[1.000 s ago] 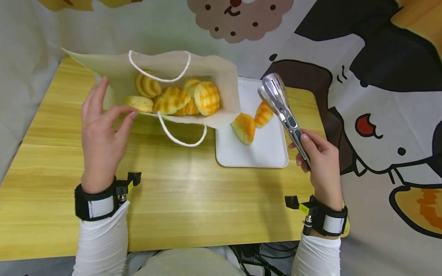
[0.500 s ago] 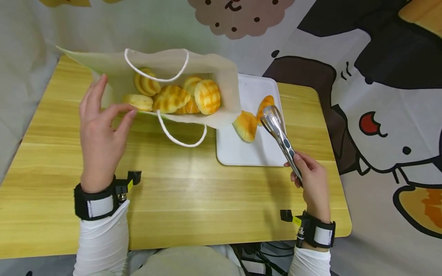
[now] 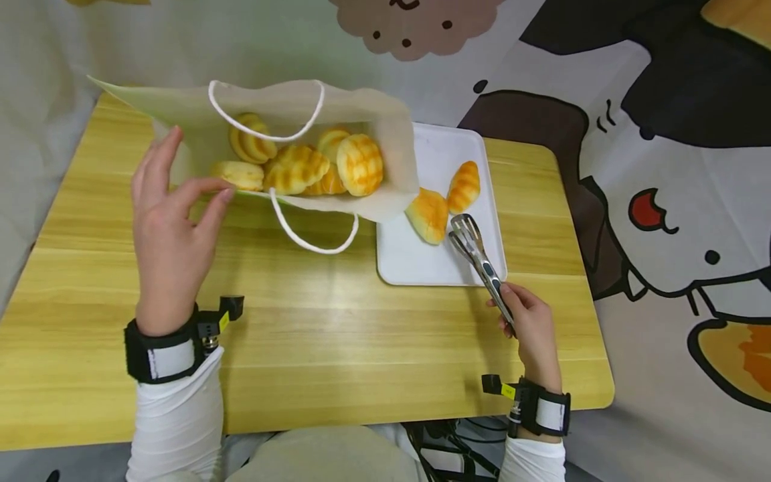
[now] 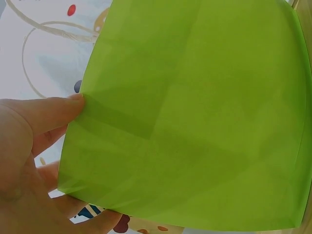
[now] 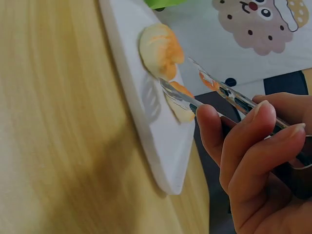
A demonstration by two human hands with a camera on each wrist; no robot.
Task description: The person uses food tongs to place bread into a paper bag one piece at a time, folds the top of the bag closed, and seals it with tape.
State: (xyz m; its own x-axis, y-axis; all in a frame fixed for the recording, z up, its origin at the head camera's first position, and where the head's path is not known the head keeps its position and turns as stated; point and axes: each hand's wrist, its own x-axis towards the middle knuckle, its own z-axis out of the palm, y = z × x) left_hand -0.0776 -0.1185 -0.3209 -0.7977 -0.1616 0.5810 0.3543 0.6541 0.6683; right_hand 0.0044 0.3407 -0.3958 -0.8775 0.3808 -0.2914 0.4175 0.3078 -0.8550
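Note:
My left hand (image 3: pixel 171 234) pinches the near rim of a paper bag (image 3: pixel 385 161) between thumb and forefinger. In the left wrist view the bag's outside is bright green (image 4: pixel 195 117). Several bread pieces (image 3: pixel 298 169) lie inside it, under white cord handles (image 3: pixel 313 248). Metal tongs (image 3: pixel 476 249) are gripped in my right hand (image 3: pixel 530 325), their tips parted and holding nothing. Those tips hover over a white tray (image 3: pixel 415 268), just right of a wedge-shaped bun (image 3: pixel 429 215). Behind them on the tray lies an oblong roll (image 3: pixel 464 187), beside the bun.
Everything stands on a wooden table (image 3: pixel 337 335). The bag's right side overhangs the tray's left part. A cartoon-printed cloth (image 3: pixel 662 201) hangs behind and to the right. Dark cables (image 3: pixel 446 448) show below the table's front edge.
My right hand has drawn the tongs toward me and slightly left, bringing their tips from above the roll to beside the bun. My left hand keeps its hold on the bag.

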